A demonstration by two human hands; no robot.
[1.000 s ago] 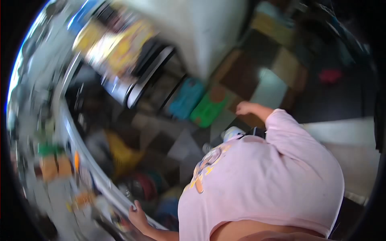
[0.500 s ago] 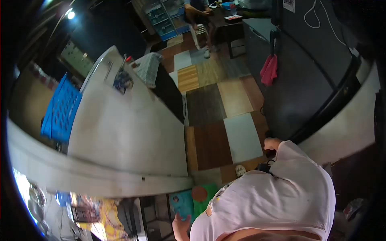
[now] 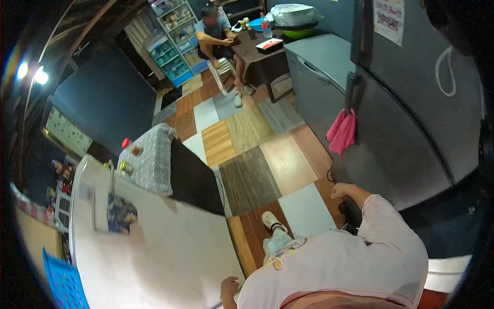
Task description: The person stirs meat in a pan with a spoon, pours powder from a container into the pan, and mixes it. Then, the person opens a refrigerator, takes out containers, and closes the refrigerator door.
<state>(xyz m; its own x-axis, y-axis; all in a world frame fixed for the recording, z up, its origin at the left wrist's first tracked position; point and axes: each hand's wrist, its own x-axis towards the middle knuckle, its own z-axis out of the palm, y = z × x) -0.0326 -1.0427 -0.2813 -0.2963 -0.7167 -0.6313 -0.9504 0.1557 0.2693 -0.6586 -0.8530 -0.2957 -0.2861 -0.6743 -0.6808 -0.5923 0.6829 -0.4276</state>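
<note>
My left hand [image 3: 230,286] hangs low beside a large pale panel [image 3: 175,252], its fingers loosely bent and nothing visible in them. On the other side, my right hand [image 3: 343,191] is closed with the fingers curled in. Whether it holds anything is hidden. A dark object [image 3: 351,211] shows just below it, too unclear to name. Farther along that side stands a grey refrigerator [image 3: 396,139], with a pink cloth [image 3: 341,132] hanging from its handle. My foot in a white clog [image 3: 272,221] is on the patchwork floor [image 3: 247,180].
A cloth-covered stand [image 3: 146,159] is ahead on the left. A person [image 3: 218,41] sits on a white stool by a dark table [image 3: 254,51] carrying a bottle [image 3: 265,26] and basins. A grey chest freezer [image 3: 319,67] stands past the refrigerator. A blue basket [image 3: 64,280] is lower left.
My view has tilted up and moved forward, showing more of the seated person and table. The teal and green items near my left hand are out of view. My clogged foot has come forward.
</note>
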